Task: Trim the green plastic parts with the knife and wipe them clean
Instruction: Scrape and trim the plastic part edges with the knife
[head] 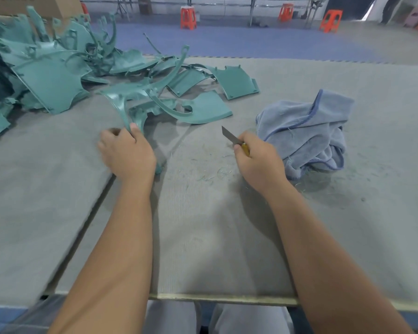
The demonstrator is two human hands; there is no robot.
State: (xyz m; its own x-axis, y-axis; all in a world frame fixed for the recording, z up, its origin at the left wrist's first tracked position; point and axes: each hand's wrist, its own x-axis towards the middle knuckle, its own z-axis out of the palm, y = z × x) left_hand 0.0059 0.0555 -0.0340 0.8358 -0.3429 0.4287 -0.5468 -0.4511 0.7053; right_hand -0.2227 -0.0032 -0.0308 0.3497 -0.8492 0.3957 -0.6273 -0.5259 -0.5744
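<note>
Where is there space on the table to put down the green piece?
Bare table lies between the two forearms, from the near edge up to the left hand and right hand. The far left is crowded with the pile of green parts; the blue cloth fills the right.

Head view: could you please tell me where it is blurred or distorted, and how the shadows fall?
In the head view, the left hand gripping a green plastic part is motion-blurred; the right hand with the knife is sharper; wide-angle distortion bows the table edges and the far stools; soft shadows fall beside both forearms and under the blue cloth.
</note>
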